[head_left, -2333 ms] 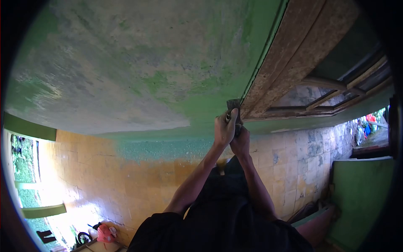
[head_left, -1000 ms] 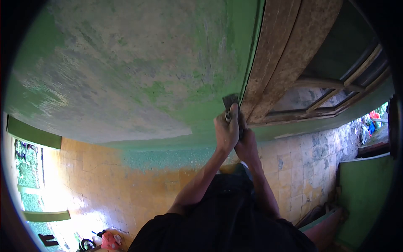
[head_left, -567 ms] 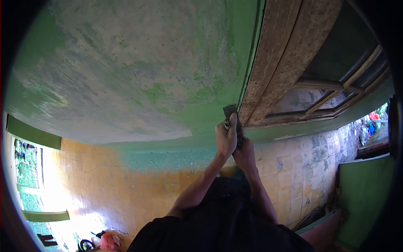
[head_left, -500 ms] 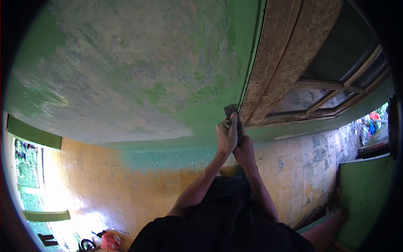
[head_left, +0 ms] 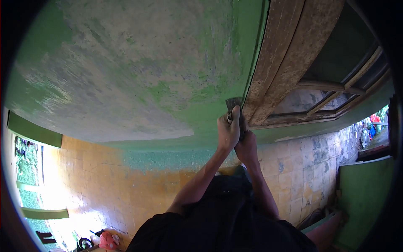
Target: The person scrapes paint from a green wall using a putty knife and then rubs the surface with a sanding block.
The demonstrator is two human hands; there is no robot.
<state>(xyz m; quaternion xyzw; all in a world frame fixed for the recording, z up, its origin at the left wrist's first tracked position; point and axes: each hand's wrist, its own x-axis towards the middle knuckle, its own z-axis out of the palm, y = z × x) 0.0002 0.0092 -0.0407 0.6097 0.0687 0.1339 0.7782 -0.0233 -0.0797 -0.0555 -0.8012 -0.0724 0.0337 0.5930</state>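
Note:
Both my hands are closed around a scraper with a flat, dark grey blade. My left hand wraps its handle from the left, thumb laid up along the tool. Just to the right and slightly lower, my right hand grips the handle too; its fingers are largely hidden. The blade points up against the green wall, close beside the brown wooden window frame. Much of the wall to the left is a patchy grey surface with streaks of green paint left on it.
Yellowish tiles cover the floor below the wall. Glass panes with wooden bars are at right. A green panel stands at lower right. A pinkish-red bag lies at lower left, near a bright opening.
My hands and the scraper have shifted slightly upward along the wall beside the window frame. The grip looks the same.

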